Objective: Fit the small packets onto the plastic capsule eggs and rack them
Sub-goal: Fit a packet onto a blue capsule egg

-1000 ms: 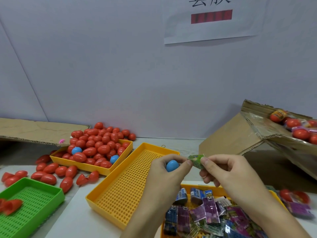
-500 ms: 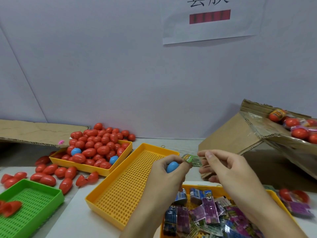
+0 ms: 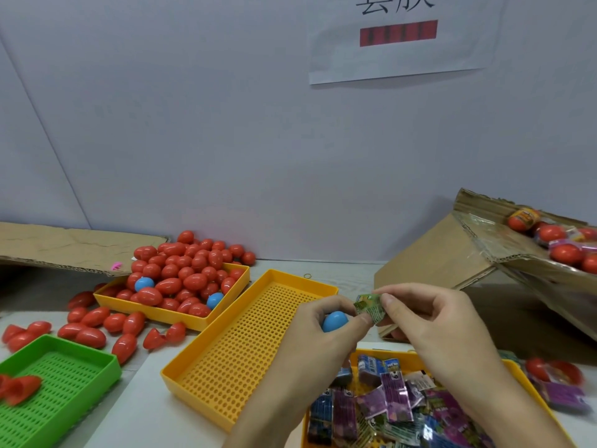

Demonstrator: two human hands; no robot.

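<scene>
My left hand (image 3: pixel 318 331) is closed round a blue capsule egg (image 3: pixel 334 321), holding it above the empty perforated yellow tray (image 3: pixel 245 344). My right hand (image 3: pixel 429 321) pinches a small green packet (image 3: pixel 370 308) by its edge; the packet sits right beside the egg's top and touches my left fingertips too. Below my hands a yellow tray (image 3: pixel 403 357) holds several purple, blue and green packets (image 3: pixel 387 402). Another yellow tray (image 3: pixel 155 310) at the back left is heaped with red eggs (image 3: pixel 184 270) and a few blue ones.
A green perforated tray (image 3: pixel 64 389) at the front left holds red shell halves. Loose red eggs (image 3: pixel 97 324) lie between the trays. A tilted cardboard box (image 3: pixel 452 257) on the right holds wrapped eggs (image 3: pixel 562 250). Flat cardboard (image 3: pixel 64 247) lies far left; the wall is close behind.
My right hand has turned the green packet and brought it back down against the blue egg and my left fingertips. The egg stays in my left hand.
</scene>
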